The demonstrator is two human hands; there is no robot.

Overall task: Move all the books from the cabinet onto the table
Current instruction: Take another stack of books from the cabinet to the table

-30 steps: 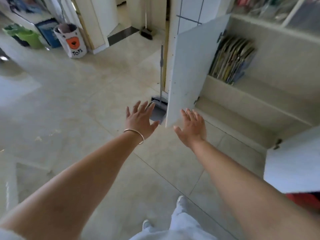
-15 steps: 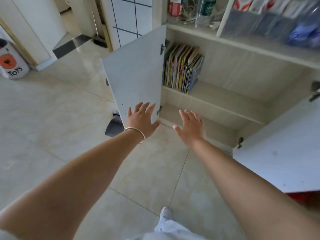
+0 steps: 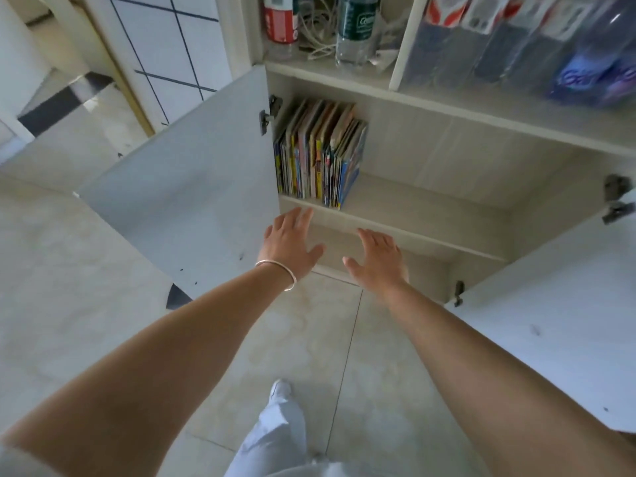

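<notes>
A row of thin colourful books [image 3: 318,156] stands upright at the left end of the cabinet's middle shelf [image 3: 430,215]. Both cabinet doors are swung open. My left hand [image 3: 289,244], with a bangle on the wrist, is stretched out with fingers straight just below the books, in front of the shelf edge. My right hand [image 3: 377,258] reaches forward beside it, fingers spread, a little lower and to the right. Neither hand holds or touches a book. No table is in view.
The left cabinet door [image 3: 192,204] stands open beside my left hand; the right door [image 3: 557,311] juts out over my right forearm. Bottles [image 3: 354,29] and cables sit on the shelf above, packages [image 3: 516,36] further right. Tiled floor [image 3: 86,304] stretches to the left.
The view has come closer to the cabinet and turned to face it. Both hands have moved forward and now reach the shelf's front edge under the books.
</notes>
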